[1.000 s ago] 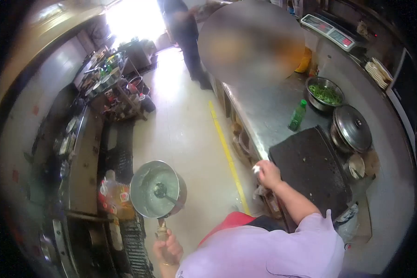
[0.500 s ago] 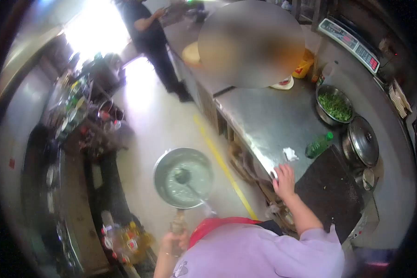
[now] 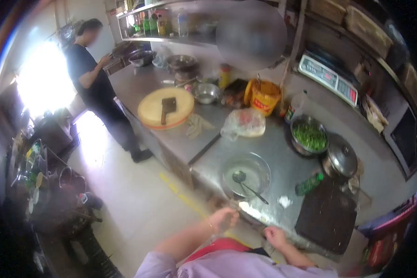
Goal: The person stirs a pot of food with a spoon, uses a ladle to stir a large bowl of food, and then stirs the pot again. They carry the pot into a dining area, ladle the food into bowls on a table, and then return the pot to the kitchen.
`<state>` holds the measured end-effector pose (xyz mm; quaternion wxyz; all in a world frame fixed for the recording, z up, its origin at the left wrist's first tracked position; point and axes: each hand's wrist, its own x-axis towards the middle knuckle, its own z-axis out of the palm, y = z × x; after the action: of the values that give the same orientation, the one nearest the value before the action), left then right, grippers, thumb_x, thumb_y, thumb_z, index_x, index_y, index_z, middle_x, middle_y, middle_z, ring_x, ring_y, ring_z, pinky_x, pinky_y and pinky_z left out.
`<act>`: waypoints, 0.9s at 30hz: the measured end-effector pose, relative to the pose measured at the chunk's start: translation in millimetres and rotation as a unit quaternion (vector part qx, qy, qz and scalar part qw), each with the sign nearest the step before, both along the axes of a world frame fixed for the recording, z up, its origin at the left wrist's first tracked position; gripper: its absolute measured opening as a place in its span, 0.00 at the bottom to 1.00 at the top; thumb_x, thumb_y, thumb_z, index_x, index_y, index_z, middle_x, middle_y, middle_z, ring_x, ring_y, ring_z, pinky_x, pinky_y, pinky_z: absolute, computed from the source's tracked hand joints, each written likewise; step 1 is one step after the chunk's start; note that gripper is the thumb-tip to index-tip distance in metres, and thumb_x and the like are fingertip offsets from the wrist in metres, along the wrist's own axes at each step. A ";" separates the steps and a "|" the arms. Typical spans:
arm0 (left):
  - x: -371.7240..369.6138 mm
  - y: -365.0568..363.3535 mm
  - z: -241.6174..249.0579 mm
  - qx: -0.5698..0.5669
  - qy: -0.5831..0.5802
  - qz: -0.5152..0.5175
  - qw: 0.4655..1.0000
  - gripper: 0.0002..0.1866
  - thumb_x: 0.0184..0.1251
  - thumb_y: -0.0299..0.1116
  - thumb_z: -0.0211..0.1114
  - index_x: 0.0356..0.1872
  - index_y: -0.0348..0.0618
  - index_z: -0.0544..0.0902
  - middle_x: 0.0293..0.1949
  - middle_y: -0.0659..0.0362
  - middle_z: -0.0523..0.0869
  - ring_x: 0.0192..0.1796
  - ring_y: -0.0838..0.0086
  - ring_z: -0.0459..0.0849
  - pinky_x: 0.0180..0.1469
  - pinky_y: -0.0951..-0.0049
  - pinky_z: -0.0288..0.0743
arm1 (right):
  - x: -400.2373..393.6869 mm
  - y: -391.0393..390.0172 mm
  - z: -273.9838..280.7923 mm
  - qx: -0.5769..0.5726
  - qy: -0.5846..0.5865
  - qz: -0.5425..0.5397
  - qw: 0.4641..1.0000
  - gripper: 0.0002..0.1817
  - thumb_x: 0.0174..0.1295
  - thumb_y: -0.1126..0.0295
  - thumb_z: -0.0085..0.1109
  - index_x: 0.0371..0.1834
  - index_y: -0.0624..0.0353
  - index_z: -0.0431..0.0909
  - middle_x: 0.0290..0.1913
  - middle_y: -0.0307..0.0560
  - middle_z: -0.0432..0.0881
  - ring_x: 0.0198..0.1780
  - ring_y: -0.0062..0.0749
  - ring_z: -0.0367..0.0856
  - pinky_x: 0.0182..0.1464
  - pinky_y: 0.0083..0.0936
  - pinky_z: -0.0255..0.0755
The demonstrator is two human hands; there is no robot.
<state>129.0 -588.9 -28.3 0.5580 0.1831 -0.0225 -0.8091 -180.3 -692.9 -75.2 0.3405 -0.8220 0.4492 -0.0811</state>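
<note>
A steel basin (image 3: 267, 178) with pale liquid rests on the steel worktable near its front edge. A ladle (image 3: 239, 177) stands in it, its dark handle leaning over the near rim. My left hand (image 3: 224, 219) is closed just below the basin, at the table's edge. Whatever its fingers may hold is hidden. My right hand (image 3: 275, 237) is curled shut at the table's edge, right of the basin, with nothing visible in it. A crumpled white scrap (image 3: 284, 201) and a green bottle (image 3: 309, 184) lie beyond it.
A dark board (image 3: 326, 217), a lidded pot (image 3: 340, 160) and a bowl of chopped greens (image 3: 310, 137) stand at right. Farther back are a cleaver (image 3: 167, 109) on a round chopping board (image 3: 148, 104) and a yellow bucket (image 3: 264, 97). A person (image 3: 97, 88) stands at far left.
The basin with the ladle has moved from above the floor onto the worktable. My left hand has come up and right with it. My right hand has curled and drawn back. The view has turned.
</note>
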 end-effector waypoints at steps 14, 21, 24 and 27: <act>215.4 109.3 -83.9 0.292 -0.184 0.285 0.894 0.23 0.68 0.48 0.61 0.60 0.51 0.74 0.49 0.58 0.82 0.49 0.67 0.81 0.56 0.61 0.76 | 194.1 -3.9 -102.4 0.512 -0.186 0.166 0.822 0.24 0.67 0.63 0.58 0.64 0.61 0.69 0.55 0.52 0.80 0.51 0.33 0.79 0.56 0.32 0.73; 306.3 346.6 -141.1 0.482 0.084 0.530 0.692 0.07 0.65 0.39 0.55 0.33 0.48 0.75 0.29 0.61 0.80 0.31 0.70 0.76 0.38 0.68 0.72 | 261.3 44.5 -58.2 0.211 -0.077 -0.176 0.959 0.21 0.67 0.54 0.46 0.41 0.61 0.81 0.28 0.47 0.85 0.30 0.29 0.82 0.32 0.27 0.76; 370.9 394.4 -146.0 0.458 0.076 0.515 0.721 0.07 0.67 0.39 0.55 0.32 0.50 0.75 0.30 0.63 0.80 0.33 0.71 0.78 0.39 0.68 0.72 | 231.7 76.2 -92.7 0.019 0.249 -0.061 0.966 0.21 0.65 0.54 0.50 0.27 0.62 0.79 0.30 0.47 0.84 0.34 0.35 0.84 0.38 0.36 0.76; 471.3 386.9 -113.1 0.451 0.012 0.532 0.716 0.10 0.69 0.43 0.57 0.34 0.51 0.76 0.31 0.64 0.81 0.35 0.72 0.78 0.40 0.69 0.72 | 228.0 91.4 -134.7 0.139 0.394 0.288 0.861 0.15 0.62 0.59 0.49 0.27 0.56 0.80 0.26 0.50 0.83 0.31 0.45 0.82 0.40 0.41 0.76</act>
<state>600.3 -202.0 -141.4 0.7480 0.3856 0.4529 -0.2946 47.7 -601.5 -209.9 0.2539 -0.8222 0.2956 0.4148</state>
